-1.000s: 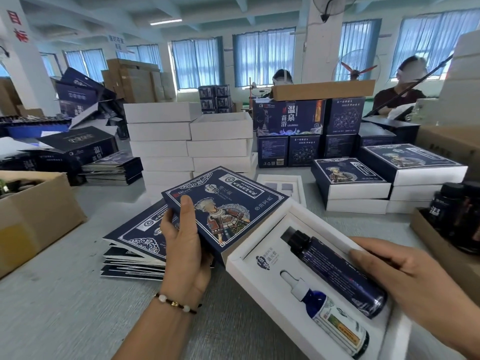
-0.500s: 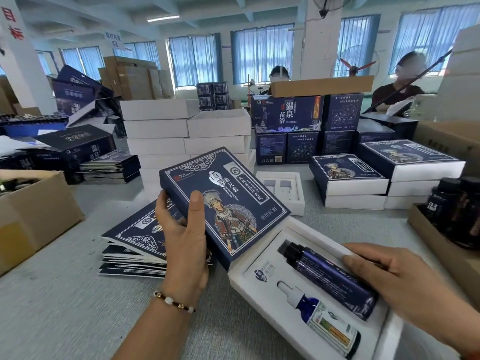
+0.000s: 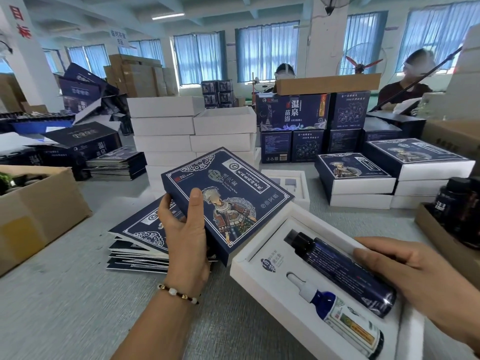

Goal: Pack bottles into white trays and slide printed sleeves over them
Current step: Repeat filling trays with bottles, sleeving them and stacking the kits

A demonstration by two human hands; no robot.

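Head view: left hand (image 3: 185,229) grips a printed sleeve (image 3: 228,201), thumb on its face and fingers curled round its left edge, holding it tilted above a stack of flat sleeves (image 3: 135,240). Right hand (image 3: 415,279) rests on the right rim of the white tray (image 3: 262,281), fingers nearly straight, fingertips touching the dark bottle (image 3: 345,271); a dropper bottle (image 3: 340,313) lies beside it in the tray. An empty tray (image 3: 304,188) sits just behind the sleeve. Sleeved boxes (image 3: 355,178) stand right, white boxes (image 3: 166,126) behind, cardboard boxes at both edges, the right one (image 3: 441,235) holding dark jars.
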